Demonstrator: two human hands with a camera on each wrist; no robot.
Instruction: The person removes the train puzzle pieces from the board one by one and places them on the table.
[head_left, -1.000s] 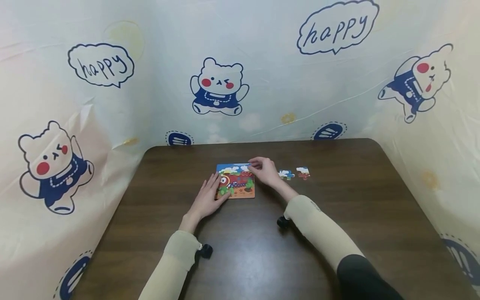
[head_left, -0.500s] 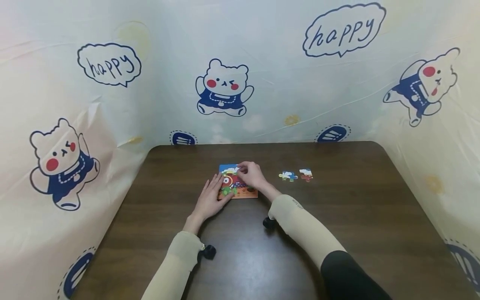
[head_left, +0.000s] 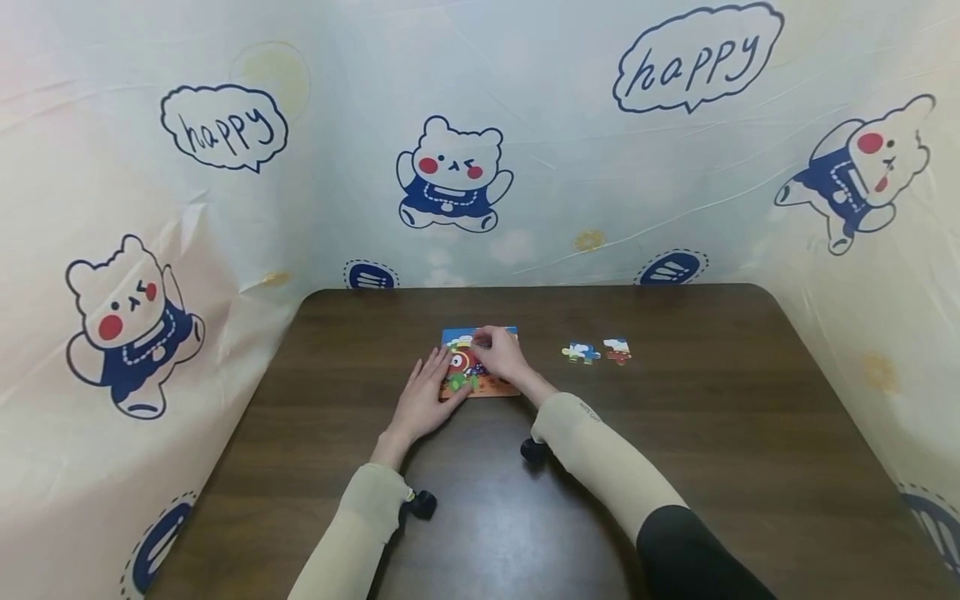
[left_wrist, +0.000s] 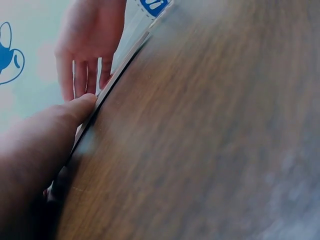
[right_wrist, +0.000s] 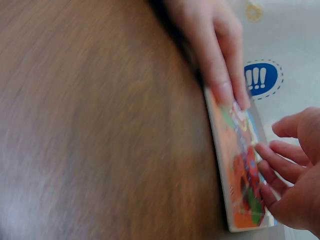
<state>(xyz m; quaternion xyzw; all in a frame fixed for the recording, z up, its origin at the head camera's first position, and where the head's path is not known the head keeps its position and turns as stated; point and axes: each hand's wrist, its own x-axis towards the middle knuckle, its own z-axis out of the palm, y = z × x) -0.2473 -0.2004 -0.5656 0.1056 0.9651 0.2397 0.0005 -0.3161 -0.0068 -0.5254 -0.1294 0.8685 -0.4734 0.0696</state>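
Table (head_left: 675, 417): dark
Puzzle (head_left: 462, 365), loose pieces (head_left: 582, 352): near far edge
Left hand (head_left: 422, 406): straight-fingered, on puzzle
Right hand (head_left: 501, 353): relaxed, released, over puzzle

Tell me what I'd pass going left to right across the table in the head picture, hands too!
Left hand → right hand → blue piece → red piece. The puzzle overlaps both hands, so it's left out.

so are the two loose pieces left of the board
No, in the head view the blue piece and the red piece both lie on the table to the right of the board.
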